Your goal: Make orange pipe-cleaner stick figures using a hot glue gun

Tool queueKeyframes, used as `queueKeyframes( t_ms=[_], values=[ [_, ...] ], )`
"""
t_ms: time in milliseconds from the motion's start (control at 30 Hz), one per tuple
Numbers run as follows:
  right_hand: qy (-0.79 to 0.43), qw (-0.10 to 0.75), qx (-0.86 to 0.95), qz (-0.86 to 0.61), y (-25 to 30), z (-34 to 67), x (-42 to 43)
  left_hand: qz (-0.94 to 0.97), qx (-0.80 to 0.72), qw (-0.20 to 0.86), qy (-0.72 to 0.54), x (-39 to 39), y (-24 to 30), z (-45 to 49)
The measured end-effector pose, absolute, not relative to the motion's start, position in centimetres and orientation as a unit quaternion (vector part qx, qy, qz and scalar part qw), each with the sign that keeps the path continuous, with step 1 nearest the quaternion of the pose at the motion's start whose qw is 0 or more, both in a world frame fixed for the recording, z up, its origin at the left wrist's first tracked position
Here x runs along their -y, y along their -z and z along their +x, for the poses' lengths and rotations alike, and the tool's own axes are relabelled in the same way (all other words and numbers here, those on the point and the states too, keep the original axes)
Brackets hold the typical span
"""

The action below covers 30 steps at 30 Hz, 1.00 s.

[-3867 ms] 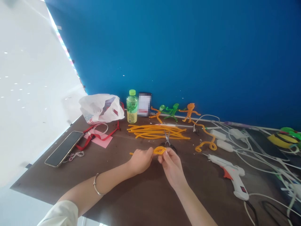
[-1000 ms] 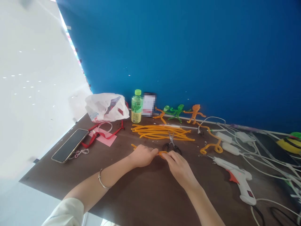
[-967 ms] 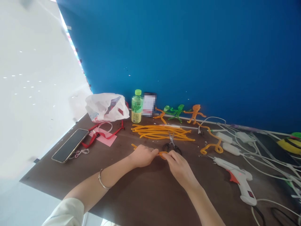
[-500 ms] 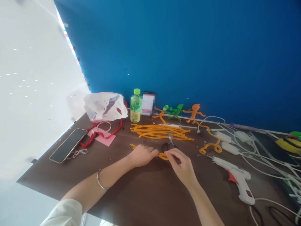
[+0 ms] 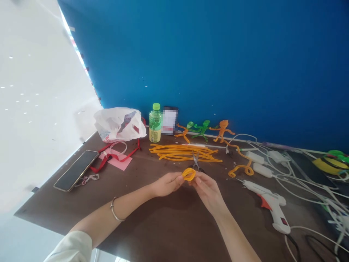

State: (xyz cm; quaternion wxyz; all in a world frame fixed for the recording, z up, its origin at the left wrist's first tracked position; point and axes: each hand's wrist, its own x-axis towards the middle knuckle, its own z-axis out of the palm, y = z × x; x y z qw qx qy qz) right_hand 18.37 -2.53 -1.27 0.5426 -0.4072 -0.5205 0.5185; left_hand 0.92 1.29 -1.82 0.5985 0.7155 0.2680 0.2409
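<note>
Between my fingertips is a coiled orange pipe cleaner (image 5: 188, 174), bent into a small ring. My left hand (image 5: 168, 183) pinches its left side, and my right hand (image 5: 205, 187) grips its right side. Just behind the ring lie scissors (image 5: 195, 162), blades pointing away from me, their handles partly hidden by my right hand. Farther back, several straight orange pipe cleaners (image 5: 174, 148) are spread in a loose bundle. The scissor tips rest over the bundle's near edge.
A white hot glue gun (image 5: 268, 203) lies at right beside tangled white cables (image 5: 302, 193). Small twisted figures (image 5: 223, 131) stand along the blue wall. A drink bottle (image 5: 155, 123), plastic bag (image 5: 120, 123), pink paper (image 5: 122, 162) and phone (image 5: 77, 170) sit at left.
The coiled pipe cleaner has been lifted and now shows as a ring between both hands. My left hand has turned, fingers now pointing right at the ring.
</note>
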Motion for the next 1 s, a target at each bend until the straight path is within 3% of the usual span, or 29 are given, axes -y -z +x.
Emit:
queueKeyframes(
  t_ms=[100,233,533,767,1000],
  values=[
    [-0.542,0.557,0.490,-0.395,0.9,17.6,2.8,0.557,-0.194,0.785,-0.192,-1.0,1.7,1.3],
    [-0.567,0.587,0.431,-0.385,1.2,16.9,2.8,0.449,-0.136,0.870,-0.153,-1.2,2.0,1.4],
    [-0.495,0.614,0.436,-0.434,2.1,16.3,3.1,0.365,-0.140,0.916,-0.093,-1.4,2.0,1.2],
    [-0.495,0.632,0.391,-0.451,1.7,16.2,3.0,0.372,-0.149,0.905,-0.139,-1.3,2.1,1.4],
    [-0.467,0.608,0.445,-0.463,2.3,16.7,3.0,0.355,-0.152,0.918,-0.087,-1.4,2.0,1.3]
  ],
)
